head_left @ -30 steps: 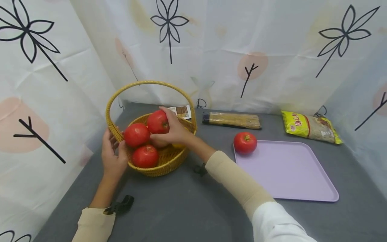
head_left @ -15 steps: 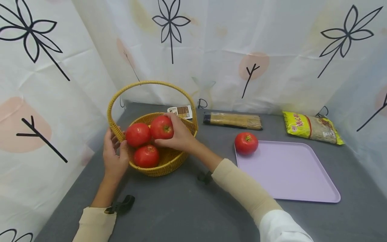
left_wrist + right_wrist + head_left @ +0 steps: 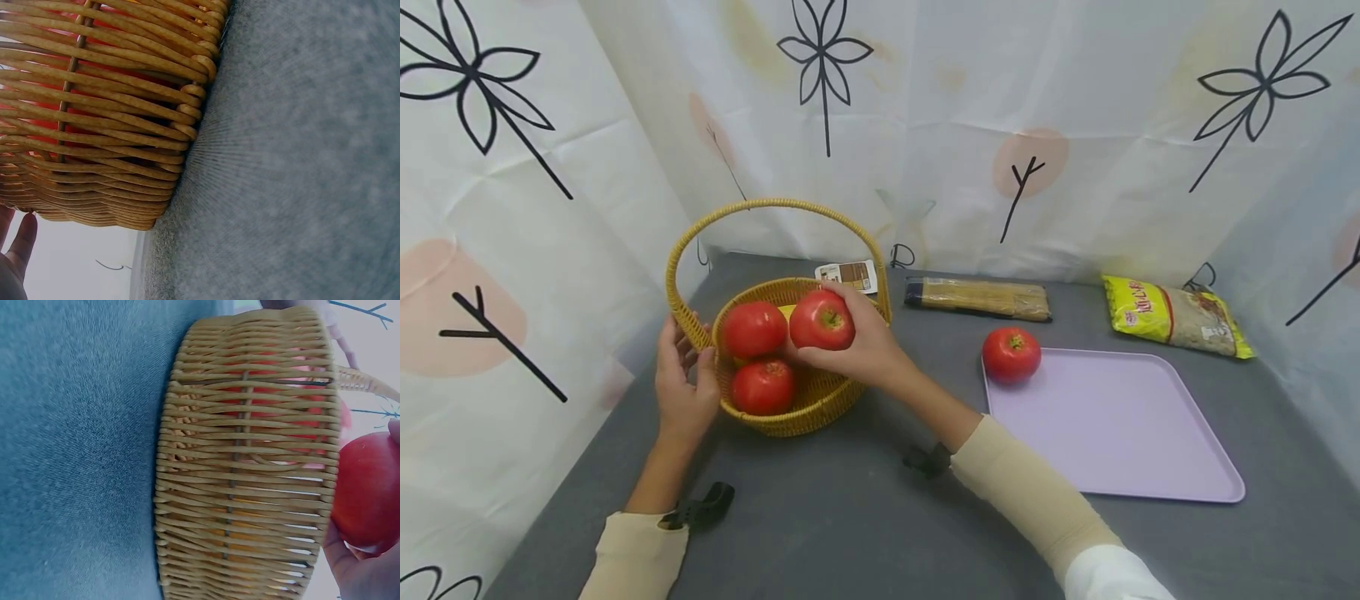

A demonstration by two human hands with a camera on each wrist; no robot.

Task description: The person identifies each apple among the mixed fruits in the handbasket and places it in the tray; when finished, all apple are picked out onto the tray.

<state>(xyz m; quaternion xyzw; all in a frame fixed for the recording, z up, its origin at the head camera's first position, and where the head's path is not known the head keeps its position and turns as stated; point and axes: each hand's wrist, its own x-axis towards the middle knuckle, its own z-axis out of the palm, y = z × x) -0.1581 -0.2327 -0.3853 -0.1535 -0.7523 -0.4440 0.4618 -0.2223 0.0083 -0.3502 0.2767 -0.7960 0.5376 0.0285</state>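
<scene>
In the head view, my right hand (image 3: 868, 342) grips a red apple (image 3: 822, 320) above the right side of the yellow wicker basket (image 3: 820, 412). The right wrist view shows this apple (image 3: 369, 494) just over the rim, with fingers around it. My left hand (image 3: 685, 387) holds the basket's left edge at the foot of its handle, thumb in front and fingers behind. Two more red apples, an upper one (image 3: 754, 329) and a lower one (image 3: 763, 387), lie in the basket's left half. Something yellow (image 3: 786, 311) shows partly behind them.
A lilac tray (image 3: 1120, 425) lies to the right, with a red apple (image 3: 1011, 356) at its upper left corner. Along the back are a bundle of noodles (image 3: 981, 300), a yellow bag (image 3: 1176, 317) and a small labelled packet (image 3: 850, 275). A patterned curtain (image 3: 955, 100) stands behind.
My right hand has drawn the apple to the right within the basket's width, away from the other two. The upper left apple has shifted slightly right. My left hand keeps its hold.
</scene>
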